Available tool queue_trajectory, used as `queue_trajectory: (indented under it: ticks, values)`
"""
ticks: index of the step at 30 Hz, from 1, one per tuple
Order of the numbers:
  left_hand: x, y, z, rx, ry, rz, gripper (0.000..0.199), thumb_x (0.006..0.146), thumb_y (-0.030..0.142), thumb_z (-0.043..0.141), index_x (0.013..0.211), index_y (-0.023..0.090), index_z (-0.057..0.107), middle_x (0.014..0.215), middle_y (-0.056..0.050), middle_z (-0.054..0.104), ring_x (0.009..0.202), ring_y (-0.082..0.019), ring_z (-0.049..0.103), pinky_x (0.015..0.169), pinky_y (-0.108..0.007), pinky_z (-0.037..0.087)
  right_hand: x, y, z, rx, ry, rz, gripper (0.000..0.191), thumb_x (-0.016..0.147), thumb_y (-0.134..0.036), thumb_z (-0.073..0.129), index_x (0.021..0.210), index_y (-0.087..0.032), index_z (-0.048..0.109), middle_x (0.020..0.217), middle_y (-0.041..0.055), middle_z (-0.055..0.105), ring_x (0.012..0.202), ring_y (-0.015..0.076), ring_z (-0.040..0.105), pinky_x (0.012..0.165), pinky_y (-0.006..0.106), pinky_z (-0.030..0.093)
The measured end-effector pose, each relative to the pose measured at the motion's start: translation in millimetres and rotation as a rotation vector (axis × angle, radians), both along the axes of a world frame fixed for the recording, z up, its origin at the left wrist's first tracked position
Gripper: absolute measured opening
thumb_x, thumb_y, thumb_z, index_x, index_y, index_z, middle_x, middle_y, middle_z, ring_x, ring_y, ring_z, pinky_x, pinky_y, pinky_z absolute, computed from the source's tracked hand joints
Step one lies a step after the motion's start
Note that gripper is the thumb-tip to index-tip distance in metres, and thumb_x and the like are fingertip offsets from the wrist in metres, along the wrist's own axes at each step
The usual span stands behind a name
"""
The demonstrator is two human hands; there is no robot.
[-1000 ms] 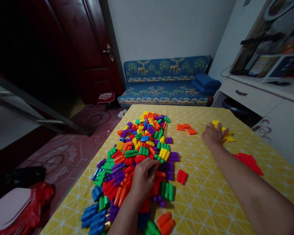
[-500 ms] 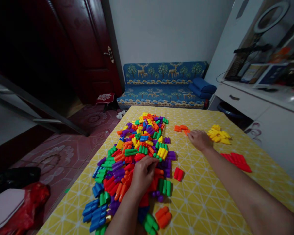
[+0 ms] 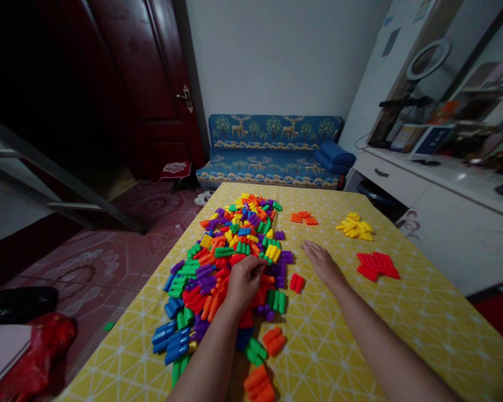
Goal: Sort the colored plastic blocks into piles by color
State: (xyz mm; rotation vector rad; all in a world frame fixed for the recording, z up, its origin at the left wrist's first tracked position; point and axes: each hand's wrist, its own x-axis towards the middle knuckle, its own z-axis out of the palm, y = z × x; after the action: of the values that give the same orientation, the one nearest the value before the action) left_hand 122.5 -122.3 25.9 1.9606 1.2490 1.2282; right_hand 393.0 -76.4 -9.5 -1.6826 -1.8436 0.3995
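Left hand (image 3: 243, 279): over the near half of the mixed pile, fingers curled downward; whether they pinch a block cannot be told.
Right hand (image 3: 321, 263): fingers extended and loosely opened, to the right of the pile; contact with the cloth below cannot be told.
Mixed pile (image 3: 201, 269): red, orange, green, blue, purple and yellow plastic blocks, running near to far along the left of the surface (image 3: 322, 349).
Orange group (image 3: 305, 218): far, just right of the pile.
Yellow group (image 3: 355, 227): far right.
Red group (image 3: 379, 265): right, nearer than the yellow group.
Red block (image 3: 297, 282): apart, between pile and right hand.
Loose orange blocks (image 3: 274, 340): near edge, beside the pile.
Writing: print on the boxes (image 3: 432, 139) atop the white cabinet (image 3: 402, 174), right, is too small to read.
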Motion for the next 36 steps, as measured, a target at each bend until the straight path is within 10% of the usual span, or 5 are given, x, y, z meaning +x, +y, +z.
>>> queue_trajectory:
  ticks: [6, 17, 24, 31, 36]
  values:
    - [-2, 2, -3.3, 0.035, 0.004, -0.002, 0.017, 0.085, 0.012, 0.059, 0.090, 0.018, 0.073, 0.086, -0.005, 0.074, 0.079, -0.017, 0.068, 0.072, -0.026, 0.053, -51, -56, 25.1, -0.119, 0.218, -0.110, 0.052, 0.089, -0.052, 0.047, 0.134, -0.028, 0.055, 0.139, 0.0064, 0.057, 0.127, 0.0258, 0.053, 0.105, 0.043, 0.044]
    - [1, -5, 4.6, 0.112, 0.006, 0.062, 0.020, 0.086, 0.012, 0.054, 0.094, 0.018, 0.071, 0.085, -0.004, 0.072, 0.078, -0.015, 0.066, 0.071, -0.026, 0.052, -93, -59, 21.2, 0.225, 0.214, -0.028, 0.051, 0.077, -0.022, 0.058, 0.127, -0.027, 0.056, 0.133, 0.0073, 0.057, 0.125, 0.0266, 0.052, 0.106, 0.047, 0.042]
    - [-9, -9, 11.9, 0.271, 0.241, 0.401, 0.032, 0.084, 0.010, 0.050, 0.105, 0.023, 0.070, 0.105, -0.007, 0.068, 0.105, -0.025, 0.057, 0.091, -0.041, 0.046, -95, -66, 31.4, 0.153, 0.153, 0.026, 0.037, 0.083, -0.029, 0.058, 0.120, -0.030, 0.060, 0.110, 0.0042, 0.066, 0.095, 0.0221, 0.064, 0.084, 0.037, 0.054]
    - [-4, -9, 9.6, 0.167, 0.479, 0.386, 0.047, 0.078, 0.028, 0.064, 0.125, 0.025, 0.062, 0.129, -0.010, 0.060, 0.124, -0.033, 0.046, 0.109, -0.054, 0.030, -98, -57, 21.5, 0.197, -0.110, 0.158, 0.072, 0.082, -0.018, 0.052, 0.150, -0.028, 0.030, 0.154, 0.0058, 0.036, 0.144, 0.0271, 0.026, 0.116, 0.052, 0.024]
    - [-3, -9, 7.7, 0.129, 0.517, 0.299, 0.043, 0.079, 0.030, 0.064, 0.121, 0.028, 0.065, 0.127, -0.006, 0.063, 0.126, -0.035, 0.044, 0.109, -0.055, 0.030, -99, -52, 27.9, 0.142, -0.090, 0.239, 0.058, 0.080, -0.015, 0.052, 0.136, -0.030, 0.050, 0.144, 0.0039, 0.049, 0.131, 0.0243, 0.045, 0.110, 0.047, 0.034]
